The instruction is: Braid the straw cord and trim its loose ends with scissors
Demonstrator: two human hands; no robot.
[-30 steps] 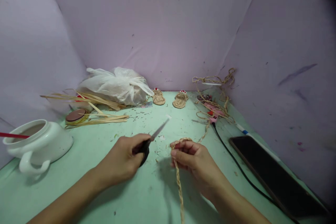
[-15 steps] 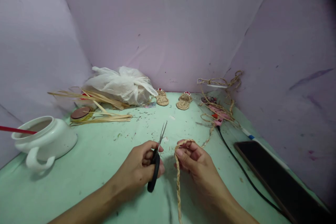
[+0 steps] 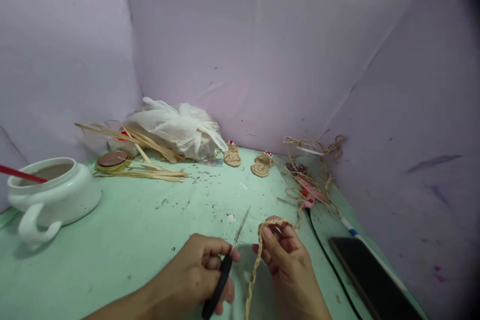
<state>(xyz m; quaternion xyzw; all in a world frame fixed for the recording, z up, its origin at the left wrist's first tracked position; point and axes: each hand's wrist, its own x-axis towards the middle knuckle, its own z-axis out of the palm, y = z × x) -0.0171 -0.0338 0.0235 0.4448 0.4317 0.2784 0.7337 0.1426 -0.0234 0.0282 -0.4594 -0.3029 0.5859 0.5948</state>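
My left hand (image 3: 202, 272) grips a pair of scissors (image 3: 222, 282) by the black handles, its metal blades pointing up and away from me. To the right, my right hand (image 3: 287, 260) pinches a braided straw cord (image 3: 255, 270) between thumb and fingers. One end of that cord hangs down toward the bottom edge, and the other runs over the fingers toward the back right. The blades stand just left of the cord and do not touch it. Farther back on the table are two small woven sandals (image 3: 232, 156) with red and white beads.
A white pot (image 3: 77, 195) with a red stick in it is at the left. Behind it lie straw strips (image 3: 157, 174), a round tin (image 3: 112, 159) and a white plastic bag (image 3: 176, 127). At right are a pink power strip (image 3: 308, 200), tangled cord, a black cable (image 3: 324, 250) and a phone (image 3: 371, 275).
The view has tilted, and both hands appear lower in the picture. The scissors' blades look closer together and lean more to the right. My right hand keeps its hold on the cord.
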